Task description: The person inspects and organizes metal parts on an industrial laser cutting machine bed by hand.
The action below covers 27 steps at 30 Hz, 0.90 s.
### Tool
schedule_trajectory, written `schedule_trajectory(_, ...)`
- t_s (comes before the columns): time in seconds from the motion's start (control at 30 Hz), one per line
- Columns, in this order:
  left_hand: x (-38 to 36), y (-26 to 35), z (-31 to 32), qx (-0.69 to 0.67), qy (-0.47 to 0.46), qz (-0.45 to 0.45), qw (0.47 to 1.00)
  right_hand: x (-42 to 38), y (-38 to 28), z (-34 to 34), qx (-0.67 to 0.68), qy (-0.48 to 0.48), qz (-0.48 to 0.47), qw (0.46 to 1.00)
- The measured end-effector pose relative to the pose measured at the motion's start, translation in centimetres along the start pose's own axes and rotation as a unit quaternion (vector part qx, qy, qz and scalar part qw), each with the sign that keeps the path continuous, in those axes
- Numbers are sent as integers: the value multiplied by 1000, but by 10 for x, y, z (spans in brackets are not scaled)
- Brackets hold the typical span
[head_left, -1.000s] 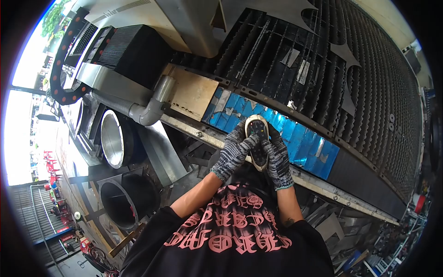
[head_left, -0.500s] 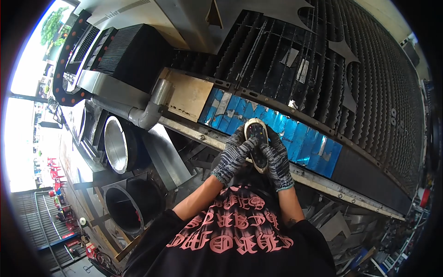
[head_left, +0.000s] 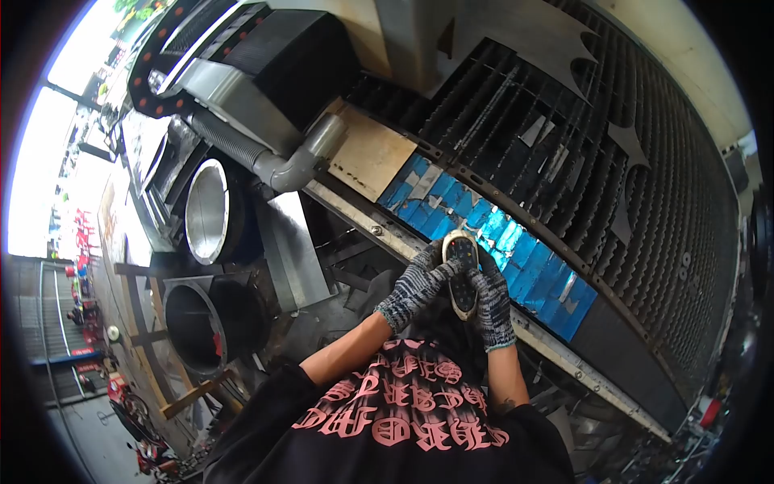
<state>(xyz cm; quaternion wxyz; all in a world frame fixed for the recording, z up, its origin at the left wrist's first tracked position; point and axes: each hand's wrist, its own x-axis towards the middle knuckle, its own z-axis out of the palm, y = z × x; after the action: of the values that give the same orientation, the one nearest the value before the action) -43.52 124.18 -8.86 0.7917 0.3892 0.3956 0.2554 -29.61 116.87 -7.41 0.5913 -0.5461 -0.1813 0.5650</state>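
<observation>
A black handheld remote control (head_left: 463,297) with a pale rim and small coloured buttons is upright between my two hands, in front of my chest. My left hand (head_left: 425,282), in a grey knitted glove, grips its left side, the thumb lying over the button face. From the right side my right hand (head_left: 492,297), gloved the same way, also holds it, its thumb close to the keys. The fingers behind the remote are hidden. Just beyond it lies a strip of blue-filmed sheet (head_left: 524,266) along the machine's edge.
A cutting bed with toothed slats (head_left: 645,234) stretches ahead and right, with cut metal sheet (head_left: 524,48) on it. At left are a grey duct pipe (head_left: 294,171), a round metal duct (head_left: 208,214) and a dark cylinder (head_left: 197,323). A plywood board (head_left: 371,153) adjoins the blue strip.
The view has turned, so the machine and ducts appear tilted and shifted. Both hands still hold the remote, which now appears slightly lower and farther right in the picture.
</observation>
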Motion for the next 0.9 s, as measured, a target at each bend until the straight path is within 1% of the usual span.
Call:
schedule_trajectory(0.07, -9, 1, -8, -24, -46, -17, 999, -7, 13, 2, -13, 1, -7, 1000)
schedule_trajectory(0.1, -14, -3, -13, -31, -44, -12, 998, -13, 17, 8, -14, 11, -13, 1000)
schedule_trajectory(0.13, -21, -9, -18, -17, -41, -16, 999, -21, 21, 14, 10, 19, -2, 1000)
schedule_trajectory(0.17, -27, -13, -24, -3, -38, -21, 999, -26, 23, 22, 3, 17, -2, 1000)
schedule_trajectory(0.2, -35, -8, -31, 33, -60, -17, 998, -32, 25, 31, 8, 22, 11, 1000)
schedule_trajectory(0.23, -47, -10, -36, 22, -57, -19, 998, -41, 28, 39, 12, 28, 27, 999)
schedule_trajectory(0.3, -67, -15, -50, -12, -33, 38, 999, -55, 35, 57, -1, 39, 57, 998)
schedule_trajectory(0.33, -78, -21, -63, 16, -21, 36, 999, -63, 41, 65, -14, 21, 58, 998)
schedule_trajectory(0.37, -88, -24, -76, 6, -15, 37, 999, -70, 48, 72, -27, 4, 60, 998)
schedule_trajectory(0.4, -100, -26, -89, -69, -6, 13, 997, -78, 57, 80, 15, -18, 65, 998)
schedule_trajectory(0.43, -111, -30, -102, -143, 1, -11, 990, -87, 68, 81, 7, -17, 72, 997)
schedule_trajectory(0.47, -117, -50, -123, -163, 36, -53, 985, -95, 80, 78, 21, -8, 119, 993)
schedule_trajectory(0.5, -134, -37, -134, -199, 47, -42, 978, -101, 89, 80, 37, 2, 162, 986)
schedule_trajectory(0.53, -139, -54, -154, -171, 89, -46, 980, -109, 87, 88, 68, -30, 165, 983)
schedule_trajectory(0.57, -143, -80, -177, -142, 131, -52, 980, -118, 93, 94, 83, -28, 160, 983)
schedule_trajectory(0.6, -150, -112, -204, -45, 151, -12, 987, -126, 109, 89, 73, 1, 156, 985)
schedule_trajectory(0.67, -169, -126, -234, -186, 199, -97, 957, -151, 124, 92, 72, 61, 139, 986)
schedule_trajectory(0.7, -179, -108, -233, -173, 259, -167, 935, -163, 130, 88, 88, 61, 152, 983)
schedule_trajectory(0.77, -185, -141, -259, -155, 269, -182, 933, -187, 127, 94, 92, 56, 151, 983)
schedule_trajectory(0.8, -187, -148, -264, -126, 286, -203, 928, -199, 128, 97, 89, 79, 140, 983)
schedule_trajectory(0.83, -186, -156, -268, -90, 291, -224, 926, -208, 127, 96, 91, 82, 156, 980)
schedule_trajectory(0.9, -175, -196, -296, 6, 235, -249, 939, -224, 125, 93, 93, 105, 198, 970)
